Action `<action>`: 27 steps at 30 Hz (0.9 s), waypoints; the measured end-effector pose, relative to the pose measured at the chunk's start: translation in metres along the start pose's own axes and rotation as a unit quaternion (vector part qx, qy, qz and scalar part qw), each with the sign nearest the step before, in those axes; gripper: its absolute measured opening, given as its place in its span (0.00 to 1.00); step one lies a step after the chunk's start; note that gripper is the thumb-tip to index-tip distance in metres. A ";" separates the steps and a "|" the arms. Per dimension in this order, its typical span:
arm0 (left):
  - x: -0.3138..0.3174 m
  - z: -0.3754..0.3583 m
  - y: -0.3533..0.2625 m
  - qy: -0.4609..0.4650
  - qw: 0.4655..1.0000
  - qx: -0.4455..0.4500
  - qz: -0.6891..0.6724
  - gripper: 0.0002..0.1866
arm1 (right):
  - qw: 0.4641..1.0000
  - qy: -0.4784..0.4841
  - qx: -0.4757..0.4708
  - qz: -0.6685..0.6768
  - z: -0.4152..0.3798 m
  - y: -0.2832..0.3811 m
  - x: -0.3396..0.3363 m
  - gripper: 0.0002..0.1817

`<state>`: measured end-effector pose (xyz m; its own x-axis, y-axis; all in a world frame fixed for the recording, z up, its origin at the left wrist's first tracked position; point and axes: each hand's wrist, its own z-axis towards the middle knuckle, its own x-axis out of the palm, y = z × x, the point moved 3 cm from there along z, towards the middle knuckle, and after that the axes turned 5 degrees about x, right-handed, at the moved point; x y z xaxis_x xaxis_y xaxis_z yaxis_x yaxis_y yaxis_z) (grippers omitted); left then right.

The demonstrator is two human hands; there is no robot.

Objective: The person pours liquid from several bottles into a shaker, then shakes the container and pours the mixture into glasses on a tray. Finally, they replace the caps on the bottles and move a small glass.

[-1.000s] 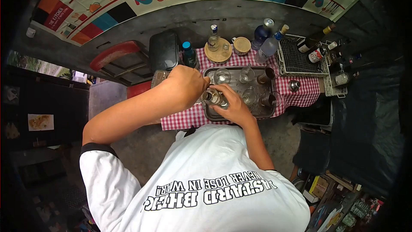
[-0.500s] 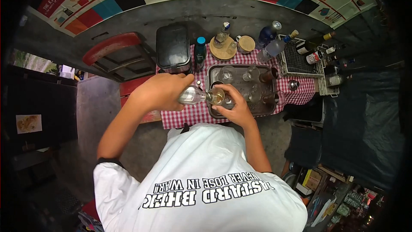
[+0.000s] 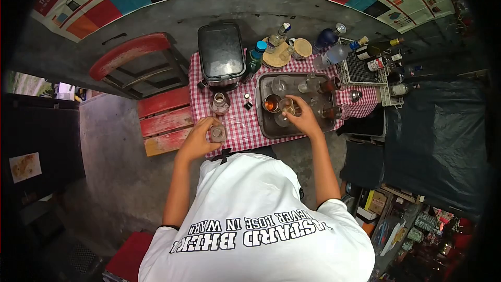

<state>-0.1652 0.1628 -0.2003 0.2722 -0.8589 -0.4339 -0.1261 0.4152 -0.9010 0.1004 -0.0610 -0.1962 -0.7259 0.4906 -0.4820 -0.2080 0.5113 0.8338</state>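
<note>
My left hand (image 3: 198,139) is curled round a small clear glass bottle (image 3: 217,134) at the front left of the checked tablecloth. Just behind it stands another clear bottle (image 3: 220,104), its neck pointing up. My right hand (image 3: 304,119) pinches a small clear drinking glass (image 3: 286,106) between thumb and fingers over the dark tray (image 3: 269,129). A little pale liquid seems to lie in that glass. Beside it on the tray is a glass of amber liquid (image 3: 271,103). Several other glasses share the tray, among them an upper clear one (image 3: 279,84).
A black lidded bin (image 3: 221,52) and a blue-capped bottle (image 3: 255,57) stand at the back. Round wooden boards (image 3: 276,58) hold a bottle. Bottles crowd a wire rack (image 3: 360,68) on the right. A small dark object (image 3: 248,104) lies mid-table. A red chair (image 3: 162,107) is at left.
My left hand has brought the bottle from tilted over the glass down to the table's front left. My right hand has shifted right with the glass, and the amber drink is now uncovered.
</note>
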 end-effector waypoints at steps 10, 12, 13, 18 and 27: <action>0.051 -0.007 0.083 -0.069 0.997 -0.040 0.007 0.27 | 0.960 0.091 0.023 -0.264 0.056 -0.045 0.012 0.34; 0.057 -0.007 0.092 -0.078 0.996 -0.045 0.004 0.27 | 0.950 0.110 0.052 -0.289 0.061 -0.035 0.013 0.34; 0.058 -0.007 0.095 -0.085 0.995 -0.051 0.003 0.27 | 0.938 0.129 0.080 -0.312 0.062 -0.030 0.014 0.34; 0.063 -0.007 0.101 -0.093 0.993 -0.057 0.034 0.26 | 0.928 0.138 0.064 -0.339 0.071 -0.025 0.014 0.34; 0.070 0.000 0.112 -0.090 0.992 -0.079 0.045 0.28 | 0.911 0.130 0.044 -0.390 0.067 -0.002 0.011 0.36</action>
<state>-0.1605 0.1491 -0.3320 0.4175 -0.7475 -0.5167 -0.3013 0.4225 -0.8548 0.1369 -0.0097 -0.2214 -0.5139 -0.2242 -0.8280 -0.6813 0.6933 0.2351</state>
